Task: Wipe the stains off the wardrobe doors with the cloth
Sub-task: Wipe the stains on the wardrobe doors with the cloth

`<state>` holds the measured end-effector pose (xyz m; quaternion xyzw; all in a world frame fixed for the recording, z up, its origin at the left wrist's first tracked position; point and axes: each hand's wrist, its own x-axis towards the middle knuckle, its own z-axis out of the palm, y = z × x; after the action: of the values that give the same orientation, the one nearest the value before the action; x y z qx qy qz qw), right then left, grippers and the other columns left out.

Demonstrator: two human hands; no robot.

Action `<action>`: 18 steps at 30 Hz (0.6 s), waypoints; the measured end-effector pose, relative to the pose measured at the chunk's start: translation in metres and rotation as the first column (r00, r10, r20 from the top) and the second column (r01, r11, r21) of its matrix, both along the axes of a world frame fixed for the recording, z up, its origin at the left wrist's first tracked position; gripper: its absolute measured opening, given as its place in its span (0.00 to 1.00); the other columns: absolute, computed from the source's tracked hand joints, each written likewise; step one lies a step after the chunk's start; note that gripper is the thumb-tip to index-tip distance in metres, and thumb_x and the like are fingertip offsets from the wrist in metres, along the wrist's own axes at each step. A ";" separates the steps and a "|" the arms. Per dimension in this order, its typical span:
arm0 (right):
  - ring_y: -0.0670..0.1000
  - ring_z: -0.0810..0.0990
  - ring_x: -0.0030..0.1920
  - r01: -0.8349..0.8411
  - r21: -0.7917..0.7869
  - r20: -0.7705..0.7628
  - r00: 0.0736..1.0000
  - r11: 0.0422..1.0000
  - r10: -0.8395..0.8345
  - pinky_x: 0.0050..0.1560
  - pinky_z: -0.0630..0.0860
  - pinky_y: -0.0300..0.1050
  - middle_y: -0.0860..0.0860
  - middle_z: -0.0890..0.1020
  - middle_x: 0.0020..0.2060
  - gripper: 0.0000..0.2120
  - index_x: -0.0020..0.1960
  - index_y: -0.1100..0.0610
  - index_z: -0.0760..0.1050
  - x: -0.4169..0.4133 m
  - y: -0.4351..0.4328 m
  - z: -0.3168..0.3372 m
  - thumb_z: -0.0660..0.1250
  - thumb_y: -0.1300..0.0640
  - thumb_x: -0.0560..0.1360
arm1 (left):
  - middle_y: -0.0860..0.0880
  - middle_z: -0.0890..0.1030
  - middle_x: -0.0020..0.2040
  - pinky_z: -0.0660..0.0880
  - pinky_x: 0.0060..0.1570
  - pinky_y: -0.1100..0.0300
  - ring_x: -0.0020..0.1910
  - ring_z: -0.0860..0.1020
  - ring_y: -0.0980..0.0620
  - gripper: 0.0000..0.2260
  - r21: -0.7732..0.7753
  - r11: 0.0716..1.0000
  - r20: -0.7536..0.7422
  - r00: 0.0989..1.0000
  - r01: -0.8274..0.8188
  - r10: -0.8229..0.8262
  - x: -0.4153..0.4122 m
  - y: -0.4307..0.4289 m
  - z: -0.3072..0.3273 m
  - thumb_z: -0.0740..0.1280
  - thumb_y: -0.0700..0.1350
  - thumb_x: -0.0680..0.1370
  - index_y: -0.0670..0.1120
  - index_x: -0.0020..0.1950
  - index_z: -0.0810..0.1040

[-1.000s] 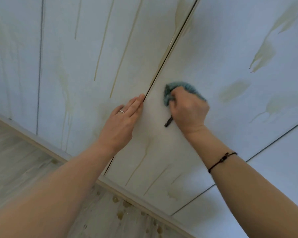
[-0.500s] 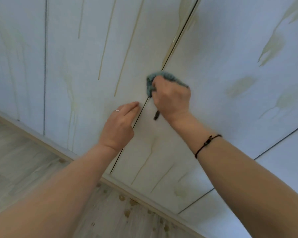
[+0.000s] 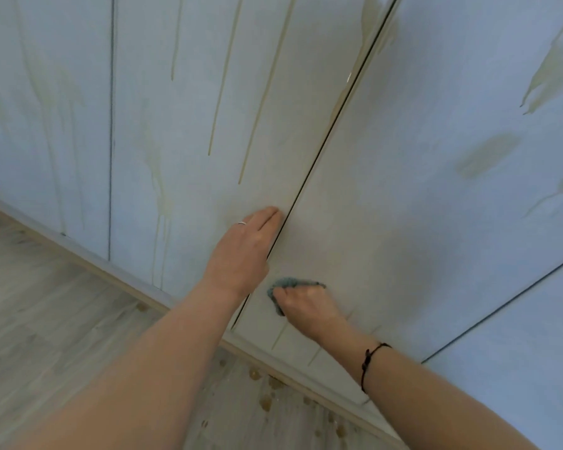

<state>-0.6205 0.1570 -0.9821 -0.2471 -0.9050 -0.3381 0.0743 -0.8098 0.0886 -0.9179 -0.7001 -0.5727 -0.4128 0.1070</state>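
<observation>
White wardrobe doors (image 3: 387, 177) fill the view, streaked with yellowish drip stains (image 3: 221, 102) and blotches (image 3: 481, 157). My right hand (image 3: 306, 308) grips a bunched blue-grey cloth (image 3: 281, 287) and presses it against the lower part of the right door, just right of the dark gap between the doors. My left hand (image 3: 244, 251) lies flat on the left door with straight fingers along that gap, a ring on one finger. Most of the cloth is hidden under my right hand.
The wardrobe's base plinth (image 3: 306, 362) runs diagonally below my hands. Light wood-look floor (image 3: 46, 319) lies beneath it, with several yellowish drops (image 3: 267, 397) spattered near the plinth. More stains (image 3: 546, 73) mark the upper right door.
My right hand has dragged the cloth down the right door, from above my left hand's fingertips to below its wrist near the plinth. My left hand stays flat by the gap.
</observation>
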 end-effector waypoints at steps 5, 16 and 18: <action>0.55 0.80 0.28 -0.018 0.321 -0.390 0.909 0.947 0.149 0.24 0.75 0.44 0.49 0.82 0.30 0.05 0.40 0.53 0.77 -0.028 0.025 0.154 0.65 0.55 0.74 | 0.40 0.76 0.69 0.79 0.52 0.49 0.61 0.79 0.38 0.36 -0.068 0.996 0.009 0.999 -0.051 0.052 -0.018 0.000 -0.008 0.64 0.24 0.59 0.35 0.69 0.75; 0.52 0.77 0.24 -0.107 0.208 -0.202 0.968 0.972 0.150 0.22 0.66 0.40 0.48 0.77 0.26 0.08 0.39 0.53 0.77 -0.066 0.015 0.032 0.76 0.59 0.65 | 0.41 0.74 0.71 0.76 0.62 0.46 0.68 0.73 0.39 0.33 -0.183 0.969 -0.057 0.986 -0.167 0.160 -0.037 -0.016 -0.030 0.63 0.24 0.66 0.37 0.72 0.72; 0.51 0.78 0.24 -0.105 0.092 -0.122 0.986 0.990 0.116 0.21 0.67 0.40 0.48 0.78 0.26 0.09 0.39 0.54 0.78 -0.066 0.013 -0.021 0.77 0.60 0.63 | 0.41 0.75 0.70 0.77 0.61 0.45 0.67 0.74 0.39 0.33 -0.160 0.975 -0.058 0.987 -0.154 0.147 -0.033 -0.011 -0.032 0.63 0.24 0.66 0.36 0.71 0.73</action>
<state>-0.6867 0.1696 -1.0034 -0.2140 -0.8956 -0.3554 0.1606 -0.8425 0.0778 -0.9503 -0.6706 -0.6534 -0.3387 0.0932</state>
